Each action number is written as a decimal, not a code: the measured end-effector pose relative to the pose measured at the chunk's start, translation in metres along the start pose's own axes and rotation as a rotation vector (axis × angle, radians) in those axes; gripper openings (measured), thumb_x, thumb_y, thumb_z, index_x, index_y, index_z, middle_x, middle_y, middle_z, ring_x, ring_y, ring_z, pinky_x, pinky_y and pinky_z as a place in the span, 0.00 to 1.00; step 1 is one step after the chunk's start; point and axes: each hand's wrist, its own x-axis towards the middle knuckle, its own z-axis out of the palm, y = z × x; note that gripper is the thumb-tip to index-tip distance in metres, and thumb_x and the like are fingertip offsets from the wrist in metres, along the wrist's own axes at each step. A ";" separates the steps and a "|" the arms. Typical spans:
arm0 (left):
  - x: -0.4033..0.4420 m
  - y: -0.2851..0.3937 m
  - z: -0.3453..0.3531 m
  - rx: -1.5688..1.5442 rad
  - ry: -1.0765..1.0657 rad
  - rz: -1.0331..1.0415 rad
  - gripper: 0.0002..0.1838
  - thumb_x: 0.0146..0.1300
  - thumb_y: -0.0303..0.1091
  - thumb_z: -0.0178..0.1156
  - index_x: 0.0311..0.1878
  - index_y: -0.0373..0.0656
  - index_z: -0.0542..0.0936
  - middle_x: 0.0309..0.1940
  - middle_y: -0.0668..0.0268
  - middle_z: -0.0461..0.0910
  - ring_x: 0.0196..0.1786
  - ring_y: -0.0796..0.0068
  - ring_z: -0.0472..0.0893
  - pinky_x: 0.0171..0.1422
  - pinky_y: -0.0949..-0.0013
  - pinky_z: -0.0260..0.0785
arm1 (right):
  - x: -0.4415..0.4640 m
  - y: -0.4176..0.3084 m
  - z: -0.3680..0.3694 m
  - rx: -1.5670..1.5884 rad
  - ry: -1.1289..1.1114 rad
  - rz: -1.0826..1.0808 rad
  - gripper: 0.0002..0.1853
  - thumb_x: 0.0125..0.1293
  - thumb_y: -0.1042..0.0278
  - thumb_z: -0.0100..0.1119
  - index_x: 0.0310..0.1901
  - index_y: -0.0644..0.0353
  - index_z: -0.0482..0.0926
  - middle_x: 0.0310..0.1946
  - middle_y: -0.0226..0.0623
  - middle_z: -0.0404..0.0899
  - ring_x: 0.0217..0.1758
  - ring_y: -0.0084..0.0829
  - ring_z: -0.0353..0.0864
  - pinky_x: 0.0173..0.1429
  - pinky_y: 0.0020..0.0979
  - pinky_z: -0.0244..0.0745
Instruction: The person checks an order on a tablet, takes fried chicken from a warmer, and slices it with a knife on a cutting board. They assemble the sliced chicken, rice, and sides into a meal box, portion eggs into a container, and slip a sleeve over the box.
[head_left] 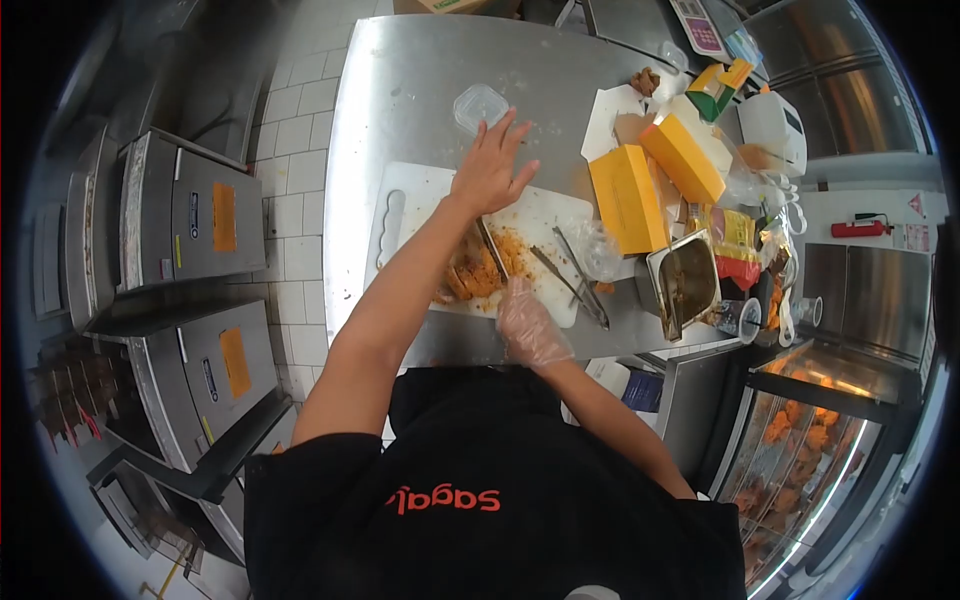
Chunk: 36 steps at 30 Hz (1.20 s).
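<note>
Breaded fried food (468, 278) lies, cut into pieces, on the near half of a white cutting board (408, 205), with orange crumbs scattered around it. Nearest the observer's reference point, the wearer's body, is a black shirt (500, 450) with red lettering. Just beyond it, the right hand (530, 322), in a clear disposable glove, is closed on the handle end of a knife (492, 250); the handle itself is mostly hidden. The blade runs away from the glove, beside the pieces, its far part passing by the left wrist. To the right, a pair of metal tongs (580, 280) lies with its arms apart, partly over the board's edge, near a crumpled clear plastic bag (598, 248). Farther right, a metal pan (688, 280) stands on the steel table (415, 90). The left hand (490, 165), bare, is open with fingers spread above the board's far edge and holds nothing visible; whether it touches the surface cannot be told. Near its fingertips, a clear plastic container (481, 108) sits on the table. At the right, two yellow boxes lean among opened cartons. Well beyond, a lit cabinet (790, 450) contains fried pieces, and a red fire extinguisher (860, 229) is seen at the wall.
</note>
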 end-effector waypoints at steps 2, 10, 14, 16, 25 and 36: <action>0.004 0.002 -0.001 0.000 -0.011 0.028 0.32 0.70 0.49 0.51 0.70 0.41 0.60 0.72 0.44 0.55 0.74 0.44 0.57 0.78 0.38 0.44 | 0.003 0.005 -0.007 -0.132 0.096 -0.145 0.13 0.63 0.79 0.46 0.47 0.77 0.69 0.40 0.65 0.74 0.40 0.56 0.80 0.42 0.45 0.78; 0.012 0.039 -0.054 -0.244 0.546 0.100 0.37 0.65 0.39 0.62 0.70 0.35 0.57 0.72 0.44 0.55 0.74 0.44 0.58 0.79 0.47 0.45 | 0.016 0.015 -0.067 -0.247 0.023 0.146 0.12 0.68 0.75 0.44 0.51 0.70 0.71 0.39 0.56 0.77 0.40 0.54 0.79 0.41 0.46 0.74; -0.045 0.039 -0.108 -0.338 0.654 -0.022 0.38 0.65 0.31 0.59 0.73 0.36 0.52 0.74 0.51 0.51 0.72 0.53 0.62 0.77 0.52 0.50 | 0.052 0.005 -0.099 -0.326 0.062 0.016 0.23 0.70 0.58 0.52 0.61 0.64 0.70 0.52 0.58 0.76 0.60 0.52 0.74 0.60 0.45 0.71; -0.094 0.031 -0.126 -0.321 0.681 -0.161 0.37 0.65 0.28 0.57 0.73 0.35 0.51 0.73 0.52 0.52 0.71 0.54 0.64 0.76 0.53 0.54 | 0.057 -0.017 -0.082 -0.146 0.004 0.051 0.29 0.67 0.51 0.54 0.63 0.62 0.70 0.57 0.58 0.73 0.63 0.56 0.71 0.64 0.48 0.68; -0.332 -0.049 -0.176 0.030 1.184 -0.707 0.24 0.70 0.33 0.59 0.63 0.34 0.65 0.57 0.53 0.74 0.51 0.63 0.78 0.52 0.65 0.75 | 0.075 -0.062 -0.033 -0.048 0.008 0.304 0.30 0.60 0.46 0.56 0.58 0.57 0.76 0.62 0.50 0.70 0.67 0.57 0.64 0.67 0.55 0.61; -0.415 -0.093 -0.015 -0.267 0.140 -1.457 0.20 0.69 0.45 0.57 0.56 0.40 0.73 0.42 0.58 0.79 0.39 0.64 0.80 0.41 0.62 0.75 | 0.026 -0.002 -0.068 0.816 0.163 0.380 0.16 0.57 0.63 0.62 0.45 0.59 0.75 0.41 0.41 0.77 0.46 0.36 0.78 0.53 0.37 0.72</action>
